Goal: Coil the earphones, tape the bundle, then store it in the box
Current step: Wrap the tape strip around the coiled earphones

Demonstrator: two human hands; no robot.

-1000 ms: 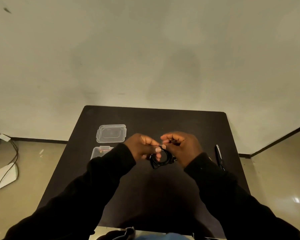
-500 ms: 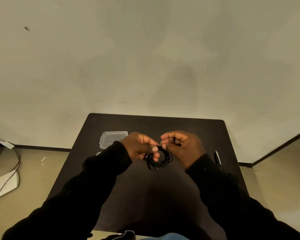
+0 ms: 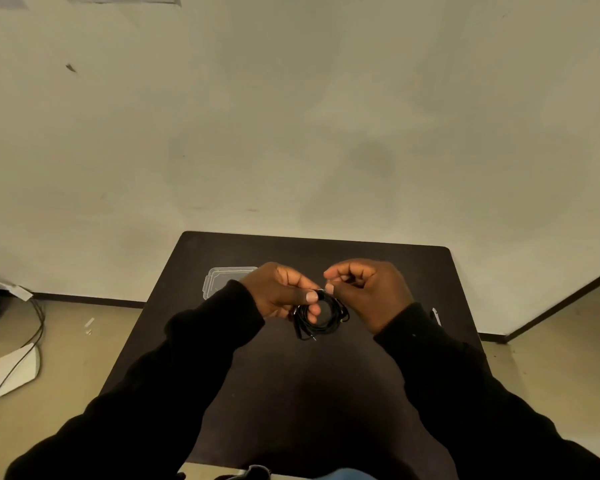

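Note:
The black earphones are wound into a small round coil held above the dark table. My left hand pinches the coil's top left with thumb and fingers. My right hand pinches its top right, thumb tip touching the cable beside the left thumb. A plug end sticks out at the coil's bottom. Whether tape is on the bundle is too small to tell. A clear plastic lid lies on the table behind my left wrist. My left sleeve hides the box itself.
A pen-like object lies near the table's right edge, partly behind my right sleeve. On the floor at left are cables and a white flat object. A pale wall stands right behind the table.
The camera has tilted up, so the table sits lower in view and my sleeve now covers the box. Both hands stay pinched on the coil, barely shifting.

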